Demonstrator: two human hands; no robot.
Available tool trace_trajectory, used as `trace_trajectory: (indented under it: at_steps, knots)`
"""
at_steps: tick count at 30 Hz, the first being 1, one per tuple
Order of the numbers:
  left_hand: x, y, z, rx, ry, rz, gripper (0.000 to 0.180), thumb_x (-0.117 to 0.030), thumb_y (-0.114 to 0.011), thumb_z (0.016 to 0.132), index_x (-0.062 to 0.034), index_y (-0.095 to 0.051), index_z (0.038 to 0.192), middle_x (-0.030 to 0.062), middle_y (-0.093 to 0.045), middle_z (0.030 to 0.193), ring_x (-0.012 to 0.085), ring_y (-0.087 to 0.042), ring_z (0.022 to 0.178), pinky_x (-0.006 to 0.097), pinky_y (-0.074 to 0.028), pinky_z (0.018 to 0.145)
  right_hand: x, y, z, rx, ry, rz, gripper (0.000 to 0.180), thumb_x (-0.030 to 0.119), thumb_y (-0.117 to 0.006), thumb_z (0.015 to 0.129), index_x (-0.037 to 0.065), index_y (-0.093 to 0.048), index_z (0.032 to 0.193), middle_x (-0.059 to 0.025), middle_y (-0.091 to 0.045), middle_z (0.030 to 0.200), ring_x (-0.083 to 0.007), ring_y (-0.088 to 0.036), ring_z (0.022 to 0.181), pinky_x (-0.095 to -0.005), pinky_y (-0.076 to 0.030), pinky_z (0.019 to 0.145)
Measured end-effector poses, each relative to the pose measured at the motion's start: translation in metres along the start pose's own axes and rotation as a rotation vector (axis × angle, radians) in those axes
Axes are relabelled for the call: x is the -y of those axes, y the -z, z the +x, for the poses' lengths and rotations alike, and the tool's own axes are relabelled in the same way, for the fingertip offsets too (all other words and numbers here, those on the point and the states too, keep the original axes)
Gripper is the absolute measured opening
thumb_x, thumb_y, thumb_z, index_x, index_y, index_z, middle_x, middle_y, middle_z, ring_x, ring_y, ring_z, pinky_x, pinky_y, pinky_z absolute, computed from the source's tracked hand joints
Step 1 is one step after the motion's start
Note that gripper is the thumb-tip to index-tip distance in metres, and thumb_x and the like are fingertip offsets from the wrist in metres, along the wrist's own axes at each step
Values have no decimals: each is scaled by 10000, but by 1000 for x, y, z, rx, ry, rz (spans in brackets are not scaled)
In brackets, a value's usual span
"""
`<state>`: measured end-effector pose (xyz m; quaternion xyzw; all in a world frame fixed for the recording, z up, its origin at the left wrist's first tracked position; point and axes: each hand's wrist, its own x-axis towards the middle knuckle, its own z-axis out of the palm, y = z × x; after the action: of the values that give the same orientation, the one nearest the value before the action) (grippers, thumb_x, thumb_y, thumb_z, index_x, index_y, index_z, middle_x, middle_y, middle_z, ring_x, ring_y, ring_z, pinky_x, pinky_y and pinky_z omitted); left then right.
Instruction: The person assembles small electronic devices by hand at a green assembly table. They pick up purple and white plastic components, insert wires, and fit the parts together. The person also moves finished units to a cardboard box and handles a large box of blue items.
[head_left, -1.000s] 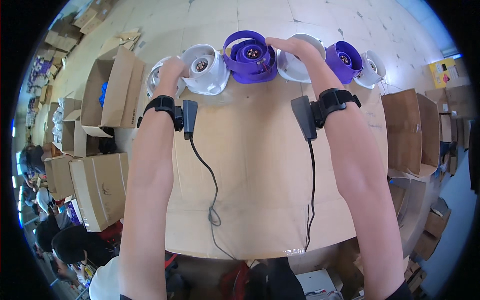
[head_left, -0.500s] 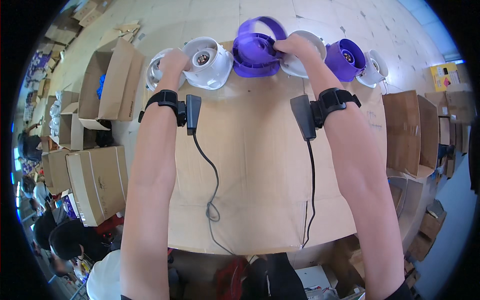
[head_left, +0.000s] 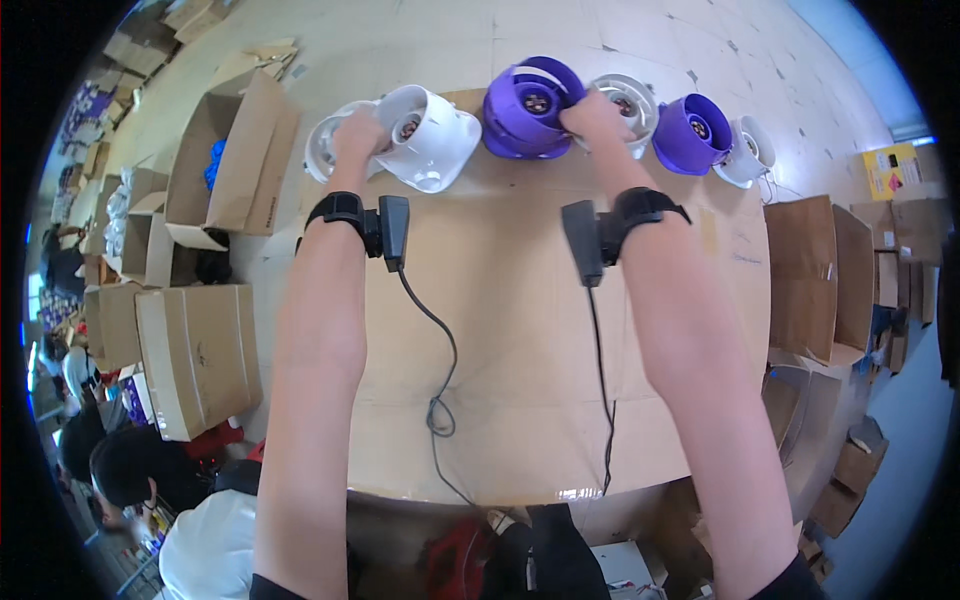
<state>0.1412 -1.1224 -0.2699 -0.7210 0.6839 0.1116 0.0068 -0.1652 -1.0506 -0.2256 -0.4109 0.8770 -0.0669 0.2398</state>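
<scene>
Along the far edge of the cardboard-covered table stand several round plastic housings. My left hand (head_left: pixel 357 140) is at the far left, its fingers curled over a white housing (head_left: pixel 321 152), fingertips partly hidden. Just right of it a larger white housing (head_left: pixel 440 140) leans on its squarish base. My right hand (head_left: pixel 597 118) is closed at the right rim of a purple ring (head_left: pixel 557 72), which sits on a purple housing (head_left: pixel 522 143). Behind that hand stands another white housing (head_left: pixel 640 97). Farther right are a second purple housing (head_left: pixel 684 140) and a small white one (head_left: pixel 757 150).
Each wrist wears a black strap with a small device; cables (head_left: pixel 446 345) run from them across the cardboard tabletop (head_left: pixel 520 400). Open cartons (head_left: pixel 245 165) stand left, more cartons (head_left: pixel 800 275) right. A person (head_left: pixel 210 545) in white is at lower left.
My right hand has lowered the purple ring from a raised, tilted position onto the purple housing. My left hand stays at the leftmost white housing. The view has shifted slightly.
</scene>
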Motion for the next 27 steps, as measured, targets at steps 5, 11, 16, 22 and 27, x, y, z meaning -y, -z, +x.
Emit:
trace_trajectory:
  at_steps: [5,11,16,22,27]
  knots:
    - [8,-11,-57,-33,-251,-37,433,-165,-669,687,-200,-644,1117,154,-650,1038,327,-622,964,427,-508,816,-27,-1,-12,12,58,-75,523,223,-614,757,141,-517,1265,-141,-542,1277,-329,-497,1205,-586,-333,1000]
    - [8,13,-161,47,-321,-45,590,-3,-602,705,-254,-561,1238,202,-647,878,369,-635,814,469,-506,733,-73,-49,-86,-70,351,-239,389,160,-649,724,114,-555,1098,-166,-638,1008,-388,-606,986,-586,-433,830]
    - [17,3,-203,-22,-340,-134,540,38,-564,704,-198,-569,1189,205,-626,741,394,-622,710,490,-487,649,-80,-45,-111,-95,324,-292,233,149,-614,761,90,-629,987,-157,-631,975,-404,-609,962,-565,-440,817]
    - [40,-15,-189,-54,-421,-205,384,3,-592,712,-158,-594,1061,172,-636,744,369,-627,753,473,-484,644,-76,-51,-110,-150,341,-281,205,128,-621,731,37,-634,914,-180,-637,984,-389,-619,933,-535,-470,801]
    - [25,-15,-192,-33,-349,-185,480,-5,-597,733,-181,-527,1174,187,-635,774,366,-634,771,466,-498,657,-105,-47,-116,-81,451,-242,176,76,-648,671,0,-642,829,-197,-611,990,-408,-595,936,-524,-465,804]
